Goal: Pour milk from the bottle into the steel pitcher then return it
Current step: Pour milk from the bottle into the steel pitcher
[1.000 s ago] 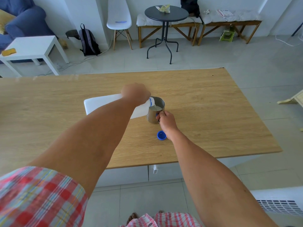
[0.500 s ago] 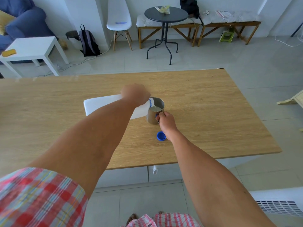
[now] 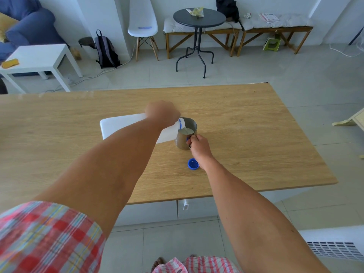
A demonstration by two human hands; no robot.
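Observation:
A white plastic milk bottle (image 3: 118,125) lies tipped almost level above the wooden table (image 3: 256,134), its blue-ringed neck over the rim of the steel pitcher (image 3: 182,141). My left hand (image 3: 162,114) grips the bottle near its neck and hides much of it. Milk runs from the mouth into the pitcher, where a white pool shows. The pitcher stands upright on the table. My right hand (image 3: 199,147) holds its handle on the near side. The blue bottle cap (image 3: 193,164) lies on the table just in front of the pitcher, beside my right wrist.
Beyond the table's far edge is tiled floor with a round dark side table (image 3: 199,17), a white chair (image 3: 142,26), wooden benches (image 3: 275,28), a backpack (image 3: 106,50) and a white low table (image 3: 37,58). A white vent unit (image 3: 334,247) sits at the near right.
The bottle has stayed tipped over the pitcher with milk running. Both hands keep their grips; the view has shifted only slightly.

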